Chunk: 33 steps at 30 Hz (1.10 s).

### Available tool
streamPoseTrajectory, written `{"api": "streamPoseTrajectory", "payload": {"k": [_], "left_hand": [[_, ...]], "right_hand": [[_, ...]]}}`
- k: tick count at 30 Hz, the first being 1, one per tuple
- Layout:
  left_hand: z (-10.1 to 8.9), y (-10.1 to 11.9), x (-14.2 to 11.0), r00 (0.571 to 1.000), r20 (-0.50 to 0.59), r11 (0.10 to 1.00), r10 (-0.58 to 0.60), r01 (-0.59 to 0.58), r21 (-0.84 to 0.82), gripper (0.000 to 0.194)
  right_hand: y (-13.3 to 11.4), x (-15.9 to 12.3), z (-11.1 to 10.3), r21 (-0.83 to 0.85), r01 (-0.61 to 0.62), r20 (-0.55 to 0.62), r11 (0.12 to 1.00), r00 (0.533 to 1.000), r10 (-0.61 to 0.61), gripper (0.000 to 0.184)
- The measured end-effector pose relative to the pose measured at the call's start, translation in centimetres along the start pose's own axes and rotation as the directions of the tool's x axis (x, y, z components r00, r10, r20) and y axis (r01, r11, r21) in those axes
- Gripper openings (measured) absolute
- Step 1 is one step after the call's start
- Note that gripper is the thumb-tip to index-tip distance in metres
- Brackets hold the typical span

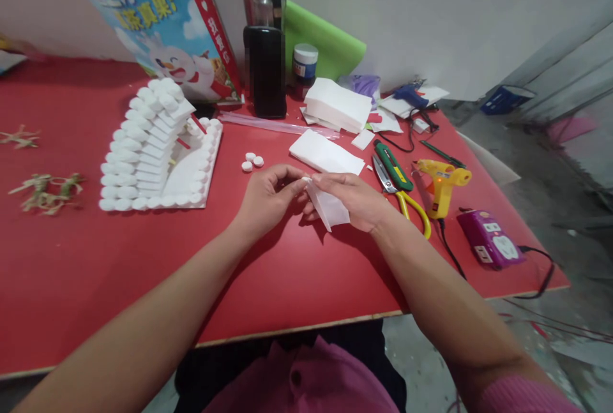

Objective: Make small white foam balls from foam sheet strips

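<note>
My right hand point(357, 198) holds a thin white tissue point(330, 205), folded, its loose end hanging below the fingers. At the tissue's upper corner the fingertips of my left hand point(271, 199) are pinched together, meeting my right fingertips. A small white bit shows there, largely covered by the fingers. Just behind my hands lies a folded stack of white tissue point(327, 152). Three small round white pads point(249, 163) rest to the left of it. Farther left stands a white stair-shaped model point(153, 157) edged with rows of similar round pads.
On the right lie scissors point(403, 193) with yellow handles, a green cutter point(393, 165), a yellow glue gun point(441, 183) and a purple power socket point(491, 239) with cords. A black phone point(265, 71) stands upright at the back. Dried plant figures point(48, 193) lie far left.
</note>
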<state>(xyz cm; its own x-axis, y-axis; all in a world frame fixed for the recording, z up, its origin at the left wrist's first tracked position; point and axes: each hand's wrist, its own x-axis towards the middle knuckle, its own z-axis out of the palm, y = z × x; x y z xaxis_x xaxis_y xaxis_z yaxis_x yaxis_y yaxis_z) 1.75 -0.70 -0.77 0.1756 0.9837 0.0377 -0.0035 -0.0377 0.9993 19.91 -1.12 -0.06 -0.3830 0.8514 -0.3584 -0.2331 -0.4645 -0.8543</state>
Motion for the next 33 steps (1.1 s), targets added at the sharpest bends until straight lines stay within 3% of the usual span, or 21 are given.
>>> {"api": "streamPoseTrajectory", "payload": {"k": [4, 11, 13, 16, 18, 20, 22, 24, 27, 33], "left_hand": [[0.2, 0.3, -0.1, 0.999, 0.021, 0.998, -0.042, 0.043, -0.052, 0.011], [0.5, -0.1, -0.4, 0.986, 0.047, 0.947, -0.159, 0.166, -0.274, 0.019], [0.5, -0.6, -0.3, 0.985, 0.03, 0.94, -0.169, 0.171, -0.295, 0.019], [0.3, -1.1, -0.2, 0.987, -0.007, 0.944, -0.162, 0.153, -0.294, 0.018], [0.3, -1.0, -0.1, 0.986, -0.013, 0.948, -0.164, 0.154, -0.278, 0.019], [0.2, -0.7, -0.1, 0.986, -0.014, 0.956, -0.164, 0.156, -0.251, 0.02], [0.2, -0.4, -0.1, 0.99, -0.02, 0.971, -0.137, 0.13, -0.2, 0.019], [0.2, -0.1, -0.1, 0.997, -0.024, 0.99, -0.079, 0.075, -0.118, 0.015], [0.2, 0.1, -0.2, 1.0, -0.015, 1.0, 0.0, -0.001, -0.031, 0.01], [0.4, 0.0, -0.5, 0.999, 0.046, 0.998, -0.024, 0.027, -0.061, 0.011]], "right_hand": [[0.5, -0.1, 0.2, -0.131, 0.124, -0.049, 0.984, 0.99, -0.131, 0.044], [0.7, -0.2, 0.5, -0.184, 0.216, -0.094, 0.959, 0.967, -0.236, 0.039], [0.9, -0.4, 0.8, -0.348, 0.261, -0.158, 0.901, 0.93, -0.331, 0.033], [1.4, -0.7, 1.2, -0.624, 0.306, -0.188, 0.719, 0.835, -0.518, 0.02], [1.7, -0.7, 1.1, -0.684, 0.311, -0.167, 0.66, 0.814, -0.556, 0.019], [1.6, -0.5, 1.0, -0.603, 0.308, -0.157, 0.736, 0.859, -0.487, 0.023], [1.2, -0.2, 0.9, -0.37, 0.245, -0.154, 0.896, 0.935, -0.319, 0.031], [0.6, 0.2, 0.7, -0.11, 0.111, -0.12, 0.988, 0.985, -0.124, 0.033], [0.1, 0.4, 0.6, 0.048, -0.033, -0.07, 0.998, 0.997, 0.036, 0.027], [0.2, 0.2, 0.7, 0.159, -0.094, 0.042, 0.983, 0.995, 0.088, 0.015]]}}
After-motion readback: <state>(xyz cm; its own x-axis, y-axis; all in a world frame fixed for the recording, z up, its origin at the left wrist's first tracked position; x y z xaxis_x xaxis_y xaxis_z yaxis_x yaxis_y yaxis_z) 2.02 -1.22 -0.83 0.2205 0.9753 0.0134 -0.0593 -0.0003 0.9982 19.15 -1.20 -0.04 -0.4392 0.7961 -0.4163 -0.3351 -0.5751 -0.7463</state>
